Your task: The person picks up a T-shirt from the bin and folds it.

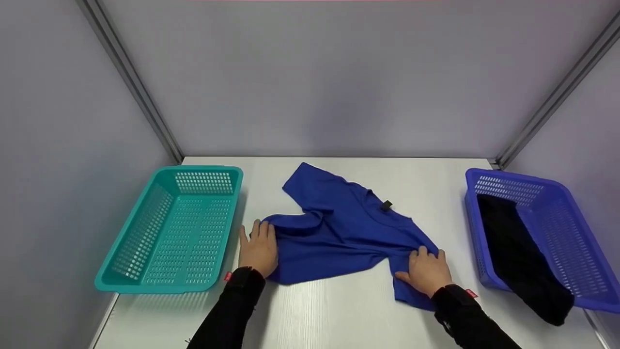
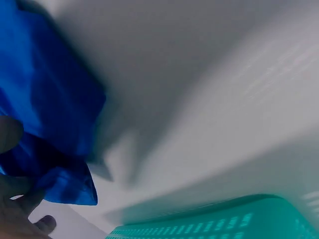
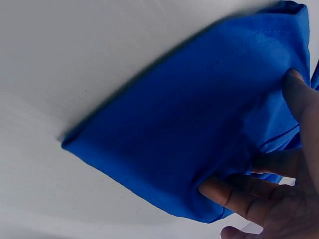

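Note:
A blue short-sleeved T-shirt (image 1: 344, 228) lies creased on the white table, its neck and dark label (image 1: 386, 205) toward the back right. At its left end, my left hand (image 1: 258, 249) rests on the hem with the fingers pointing away from me. The left wrist view shows folds of blue cloth (image 2: 55, 104) between its thumb and spread fingers. My right hand (image 1: 427, 271) presses on the near sleeve. In the right wrist view, its fingers (image 3: 234, 196) are spread and extended, their tips sinking into the sleeve cloth (image 3: 174, 119).
To the left stands a teal plastic basket (image 1: 232, 228) with nothing in it. A purple basket (image 1: 537, 182) at the right holds a black cloth item (image 1: 518, 252), which hangs over its near rim. Grey panels (image 1: 339, 77) enclose the back and sides of the table (image 1: 310, 315).

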Demonstrator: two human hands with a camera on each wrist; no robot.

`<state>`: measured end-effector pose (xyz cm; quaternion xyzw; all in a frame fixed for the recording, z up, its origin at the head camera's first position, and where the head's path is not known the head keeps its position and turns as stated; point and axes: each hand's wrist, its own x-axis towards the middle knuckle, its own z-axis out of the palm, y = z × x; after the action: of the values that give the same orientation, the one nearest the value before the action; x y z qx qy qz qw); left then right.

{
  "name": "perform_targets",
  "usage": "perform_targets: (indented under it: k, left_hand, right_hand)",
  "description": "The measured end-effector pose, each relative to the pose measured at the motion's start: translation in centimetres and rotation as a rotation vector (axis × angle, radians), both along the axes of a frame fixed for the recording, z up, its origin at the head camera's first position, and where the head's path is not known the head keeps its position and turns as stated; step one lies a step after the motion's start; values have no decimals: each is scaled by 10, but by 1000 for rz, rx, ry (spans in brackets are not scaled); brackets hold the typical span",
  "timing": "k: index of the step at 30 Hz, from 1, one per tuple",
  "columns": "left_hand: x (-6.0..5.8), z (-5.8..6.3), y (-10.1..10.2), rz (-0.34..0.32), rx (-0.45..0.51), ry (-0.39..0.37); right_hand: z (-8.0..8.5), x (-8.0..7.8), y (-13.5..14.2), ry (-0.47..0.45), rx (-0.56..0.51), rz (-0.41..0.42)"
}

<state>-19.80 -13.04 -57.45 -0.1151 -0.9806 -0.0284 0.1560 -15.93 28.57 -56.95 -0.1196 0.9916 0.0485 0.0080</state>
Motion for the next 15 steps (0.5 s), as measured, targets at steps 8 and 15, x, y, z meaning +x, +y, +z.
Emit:
perform_targets:
  k: [8,15]
  left_hand:
    - [-16,27,2,295,413,-46]
    - [-10,31,10,299,274,-202]
  right_hand:
    - [2,2,1,-15,-10,-21]
    - [1,3,3,-11,-6,-9]
